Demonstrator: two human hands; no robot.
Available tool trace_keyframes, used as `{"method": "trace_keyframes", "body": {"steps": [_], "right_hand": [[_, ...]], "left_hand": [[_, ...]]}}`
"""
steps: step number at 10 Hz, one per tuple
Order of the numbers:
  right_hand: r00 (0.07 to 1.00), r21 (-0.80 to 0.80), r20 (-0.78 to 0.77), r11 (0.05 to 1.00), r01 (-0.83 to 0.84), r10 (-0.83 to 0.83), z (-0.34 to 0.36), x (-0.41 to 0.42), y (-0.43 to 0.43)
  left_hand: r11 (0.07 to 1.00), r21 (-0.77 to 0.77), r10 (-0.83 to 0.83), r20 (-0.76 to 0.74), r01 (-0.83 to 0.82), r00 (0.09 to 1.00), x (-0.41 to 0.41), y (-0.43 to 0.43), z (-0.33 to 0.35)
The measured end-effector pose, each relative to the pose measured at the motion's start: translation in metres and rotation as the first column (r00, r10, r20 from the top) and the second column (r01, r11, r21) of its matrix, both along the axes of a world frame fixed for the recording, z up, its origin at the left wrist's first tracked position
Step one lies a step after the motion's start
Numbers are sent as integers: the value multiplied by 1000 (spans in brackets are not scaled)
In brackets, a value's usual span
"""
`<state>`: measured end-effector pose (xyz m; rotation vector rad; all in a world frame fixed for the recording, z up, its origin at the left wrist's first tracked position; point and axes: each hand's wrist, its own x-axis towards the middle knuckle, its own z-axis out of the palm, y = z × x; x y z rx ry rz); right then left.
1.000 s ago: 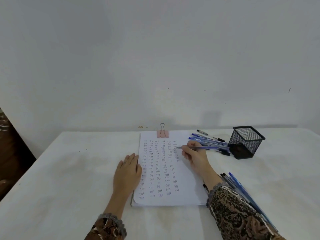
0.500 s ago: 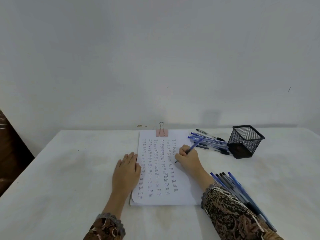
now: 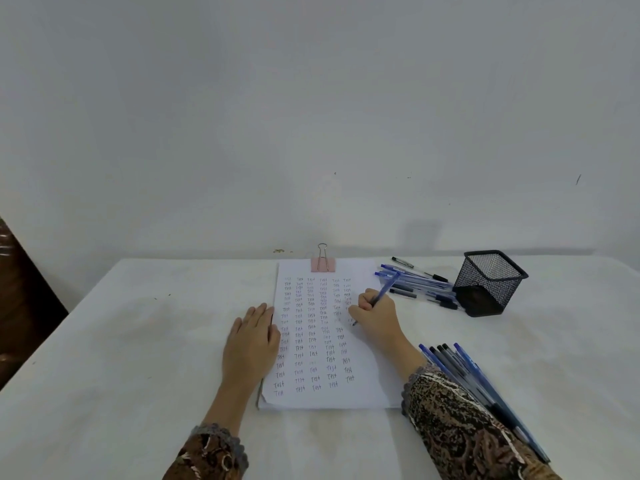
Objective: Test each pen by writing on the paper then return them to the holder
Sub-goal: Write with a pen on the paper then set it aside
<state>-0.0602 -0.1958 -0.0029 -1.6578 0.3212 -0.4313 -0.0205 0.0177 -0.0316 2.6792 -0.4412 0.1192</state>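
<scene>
Testing step. My right hand grips blue pen, tip on paper; left hand flat, steadying the sheet. Next, I judge: carry pen to holder, far right.

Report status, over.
Right hand grips blue pen, tip on paper. Left hand flat, pinning paper's left edge. Loose pens lie beside holder.
</scene>
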Motion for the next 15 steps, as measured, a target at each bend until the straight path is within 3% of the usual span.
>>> {"method": "trace_keyframes", "body": {"steps": [9,10,11,12,14,15], "right_hand": [[1000,-21,-2,999,27,-27,-6,4,-5],[998,159,9,986,60,-62,-2,3,-13],[991,573,47,816,72,-121,7,2,-26],[987,713,78,700,41,-138,19,3,-29],[942,806,222,591,-31,-253,32,1,-16],[922,873,204,487,-19,-330,30,-3,-12]], "left_hand": [[1000,-24,-5,-12,5,1000,0,1,0],[1000,-22,-4,-13,4,1000,0,1,1],[1000,-18,-4,-13,4,1000,-1,1,0],[1000,-12,-6,-12,6,1000,-1,1,0],[1000,-1,-10,-3,10,1000,-1,1,2],[1000,7,-8,-5,8,1000,-1,0,2]]}}
